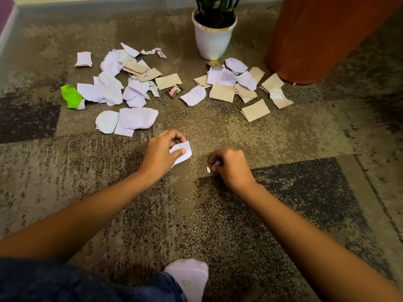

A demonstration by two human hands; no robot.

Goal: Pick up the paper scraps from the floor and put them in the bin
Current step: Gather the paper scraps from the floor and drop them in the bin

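My left hand (162, 152) pinches a small white paper scrap (184, 154) just above the carpet. My right hand (230, 165) is closed on a tiny white paper bit (216, 163), and another tiny bit (208, 170) lies on the carpet beside its fingers. Farther out, several white paper scraps (130, 120) lie in a heap at the left, with several brown paper pieces (255, 110) and more white ones at the right. A tall orange bin (322, 38) stands at the far right; its opening is out of view.
A white plant pot (212, 39) stands behind the scraps, left of the bin. A green crumpled scrap (72, 95) lies at the far left, a dark sweet wrapper (173, 91) in the middle. My socked foot (189, 277) and jeans knee are at the bottom. A grey skirting board runs along the back.
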